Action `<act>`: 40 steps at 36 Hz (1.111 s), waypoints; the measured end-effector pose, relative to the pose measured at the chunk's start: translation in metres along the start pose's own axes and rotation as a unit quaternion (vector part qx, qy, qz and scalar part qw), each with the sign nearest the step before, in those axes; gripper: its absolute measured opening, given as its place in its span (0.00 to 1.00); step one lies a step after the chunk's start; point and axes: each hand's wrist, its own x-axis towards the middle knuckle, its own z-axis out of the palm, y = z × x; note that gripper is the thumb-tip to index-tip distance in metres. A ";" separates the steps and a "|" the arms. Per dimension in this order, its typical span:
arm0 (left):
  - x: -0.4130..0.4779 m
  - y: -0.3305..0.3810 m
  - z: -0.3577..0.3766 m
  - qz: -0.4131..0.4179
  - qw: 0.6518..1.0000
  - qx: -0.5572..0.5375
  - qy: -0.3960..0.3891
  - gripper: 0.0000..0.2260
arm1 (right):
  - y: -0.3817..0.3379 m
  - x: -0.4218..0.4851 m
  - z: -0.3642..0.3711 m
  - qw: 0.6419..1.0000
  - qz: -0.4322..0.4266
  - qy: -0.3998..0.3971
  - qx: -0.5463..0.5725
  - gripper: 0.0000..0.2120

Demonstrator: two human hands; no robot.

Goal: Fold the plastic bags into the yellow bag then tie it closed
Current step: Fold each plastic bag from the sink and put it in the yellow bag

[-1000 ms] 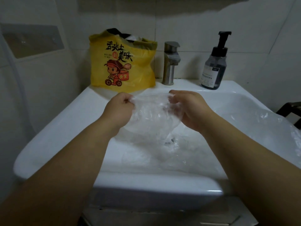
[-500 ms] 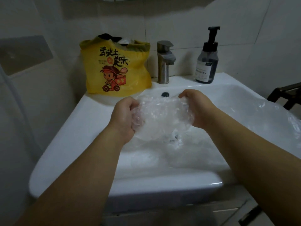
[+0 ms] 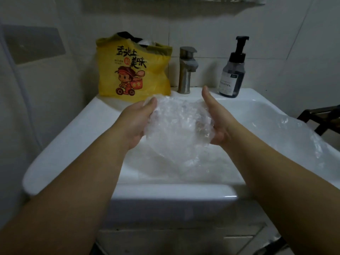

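View from my head, looking down at a white sink [image 3: 73, 140]. I hold a crumpled clear bag [image 3: 178, 126] above the basin, between my two hands. My left hand [image 3: 136, 122] grips its left side, thumb pressed on top and fingers tucked out of sight under the plastic. My right hand [image 3: 217, 118] cups its right side with the palm against the wad and the thumb standing straight up. Its fingers are hidden behind the plastic, so I cannot tell whether they curl round it. The hands are apart, with the wad filling the space between them.

The yellow bag [image 3: 132, 70] stands upright on the sink's back left corner, against the wall. Its mouth is open, with dark and pale things showing at the top. A metal tap [image 3: 186, 69] stands just right of it, and a dark pump bottle [image 3: 232, 70] further right. Another clear bag [image 3: 294, 137] lies spread over the sink's right rim.
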 end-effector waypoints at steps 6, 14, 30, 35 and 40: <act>-0.013 -0.001 -0.001 0.022 0.998 -0.019 0.059 0.08 | 0.002 -0.007 0.005 0.994 -0.009 -0.105 -0.037 0.24; -0.019 0.005 -0.009 -0.025 0.995 -0.094 0.036 0.07 | 0.003 -0.006 0.008 0.999 -0.032 -0.003 -0.022 0.15; -0.019 -0.007 -0.013 0.057 0.969 0.213 0.107 0.04 | 0.002 0.000 0.007 0.997 -0.073 -0.007 0.016 0.04; -0.019 -0.005 -0.017 0.016 0.970 0.221 0.099 0.09 | -0.004 -0.001 0.002 0.988 -0.082 0.037 0.129 0.07; -0.025 -0.006 -0.011 0.023 0.971 0.240 0.008 0.34 | 0.000 -0.003 0.002 0.992 -0.070 0.071 0.078 0.11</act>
